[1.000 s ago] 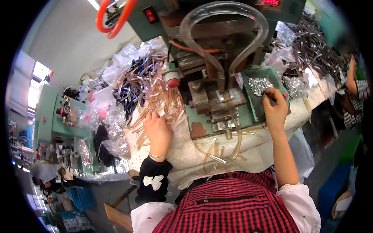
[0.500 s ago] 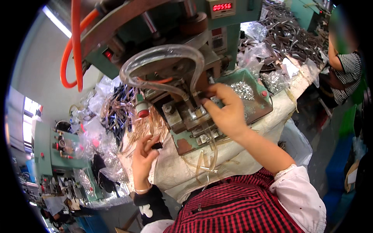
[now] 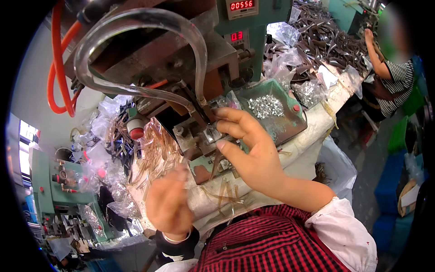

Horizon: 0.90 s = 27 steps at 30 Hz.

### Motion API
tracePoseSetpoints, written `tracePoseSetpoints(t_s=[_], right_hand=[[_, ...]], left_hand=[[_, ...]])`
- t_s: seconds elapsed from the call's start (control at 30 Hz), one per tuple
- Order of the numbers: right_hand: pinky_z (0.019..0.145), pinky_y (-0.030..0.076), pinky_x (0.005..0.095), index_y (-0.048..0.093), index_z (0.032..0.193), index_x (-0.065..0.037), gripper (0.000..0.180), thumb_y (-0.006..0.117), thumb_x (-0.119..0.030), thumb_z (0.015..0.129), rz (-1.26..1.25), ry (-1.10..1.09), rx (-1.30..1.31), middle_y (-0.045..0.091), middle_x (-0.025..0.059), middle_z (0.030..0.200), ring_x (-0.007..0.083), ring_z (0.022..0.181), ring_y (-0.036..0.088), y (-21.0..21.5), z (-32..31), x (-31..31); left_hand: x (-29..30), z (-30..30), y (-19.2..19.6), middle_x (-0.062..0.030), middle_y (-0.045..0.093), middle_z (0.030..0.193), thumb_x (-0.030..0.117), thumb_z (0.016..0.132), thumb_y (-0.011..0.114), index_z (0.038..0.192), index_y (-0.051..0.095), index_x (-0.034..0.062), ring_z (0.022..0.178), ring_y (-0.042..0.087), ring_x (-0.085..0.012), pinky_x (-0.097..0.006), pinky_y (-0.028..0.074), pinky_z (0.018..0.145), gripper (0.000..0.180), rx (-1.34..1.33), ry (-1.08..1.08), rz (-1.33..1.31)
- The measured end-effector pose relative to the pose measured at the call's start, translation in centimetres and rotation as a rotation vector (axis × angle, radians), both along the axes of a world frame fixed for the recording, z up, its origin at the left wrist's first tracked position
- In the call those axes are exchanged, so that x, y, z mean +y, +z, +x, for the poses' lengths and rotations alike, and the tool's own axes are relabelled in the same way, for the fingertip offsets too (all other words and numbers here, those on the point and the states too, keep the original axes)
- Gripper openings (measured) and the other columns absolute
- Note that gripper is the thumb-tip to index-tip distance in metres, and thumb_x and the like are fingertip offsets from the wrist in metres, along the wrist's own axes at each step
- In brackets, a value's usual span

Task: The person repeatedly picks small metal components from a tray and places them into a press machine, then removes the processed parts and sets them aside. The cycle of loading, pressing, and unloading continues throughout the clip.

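My right hand (image 3: 256, 156) reaches in from the right to the small metal die (image 3: 210, 135) of a green press (image 3: 204, 168). Its thumb and fingers are spread, the tips at the die's right side; I see nothing held between them. Over the die, a thick clear tube (image 3: 199, 54) loops down to the tooling. Lower left, my left hand (image 3: 170, 204) is smeared by motion near a heap of clear brownish straps (image 3: 156, 145). Whether it holds anything cannot be seen. A few loose clear straps (image 3: 225, 190) hang over the cloth's edge between the hands.
A green tray (image 3: 278, 123) with small shiny metal pieces (image 3: 266, 106) sits right of the die. A red-capped button (image 3: 136, 129) stands left. Orange hoses (image 3: 56, 59) hang upper left. Dark strips (image 3: 326, 41) pile up behind, near another person in a striped top (image 3: 396, 86).
My left hand has moved down toward me and is blurred. My right hand's fingers have spread beside the die. The clear strap that ran from the die toward me no longer shows there.
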State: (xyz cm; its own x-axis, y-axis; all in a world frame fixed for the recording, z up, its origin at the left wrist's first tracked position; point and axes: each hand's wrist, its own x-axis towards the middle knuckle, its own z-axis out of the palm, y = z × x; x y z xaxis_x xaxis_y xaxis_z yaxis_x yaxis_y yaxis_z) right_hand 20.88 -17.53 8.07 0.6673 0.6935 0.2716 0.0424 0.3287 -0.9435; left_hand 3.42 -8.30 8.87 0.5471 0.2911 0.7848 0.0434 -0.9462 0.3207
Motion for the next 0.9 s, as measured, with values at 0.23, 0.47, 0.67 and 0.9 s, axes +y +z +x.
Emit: tracePoseSetpoints(t_s=[0.23,0.47,0.67,0.9], right_hand=[[0.087,0.055,0.0434,0.071,0.11,-0.003,0.024,0.061,-0.003,0.089,-0.546,-0.323,-0.553,0.073,0.0172,0.103,0.0379,0.098,0.069,-8.5,9.0,-2.9],[0.082,0.054,0.0376,0.073,0.106,-0.004,0.019,0.062,-0.004,0.092,-0.355,-0.512,-0.549,0.074,0.0161,0.099,0.0316,0.091,0.071,-9.0,11.2,-4.8],[0.077,0.051,0.0333,0.072,0.101,-0.004,0.017,0.071,-0.008,0.085,-0.473,-0.445,-0.431,0.071,0.0092,0.093,0.0242,0.084,0.067,-9.3,12.5,-6.1],[0.084,0.049,0.0415,0.073,0.089,-0.01,0.013,0.078,-0.014,0.079,-0.699,-0.451,-0.826,0.063,0.0072,0.093,0.0301,0.098,0.061,-9.4,9.7,-5.9]], left_hand=[[-1.3,3.3,1.9,-0.0171,0.076,0.097,0.016,0.076,0.089,0.096,0.074,0.0007,0.07,0.071,-0.0227,-0.029,0.052,0.056,0.03,0.068,-0.25,0.155],[-0.2,6.4,-2.3,-0.0102,0.077,0.094,0.018,0.07,0.092,0.095,0.073,0.0065,0.06,0.063,-0.0187,-0.028,0.045,0.048,0.033,0.022,-0.208,0.288],[0.0,6.7,-2.7,-0.0098,0.077,0.094,0.018,0.072,0.092,0.095,0.074,0.0081,0.059,0.062,-0.0181,-0.028,0.043,0.046,0.031,-0.007,-0.221,0.283],[-1.3,5.8,-3.1,-0.0146,0.077,0.103,0.012,0.072,0.09,0.103,0.073,0.0031,0.068,0.068,-0.0206,-0.029,0.048,0.053,0.036,-0.014,-0.194,0.081]])
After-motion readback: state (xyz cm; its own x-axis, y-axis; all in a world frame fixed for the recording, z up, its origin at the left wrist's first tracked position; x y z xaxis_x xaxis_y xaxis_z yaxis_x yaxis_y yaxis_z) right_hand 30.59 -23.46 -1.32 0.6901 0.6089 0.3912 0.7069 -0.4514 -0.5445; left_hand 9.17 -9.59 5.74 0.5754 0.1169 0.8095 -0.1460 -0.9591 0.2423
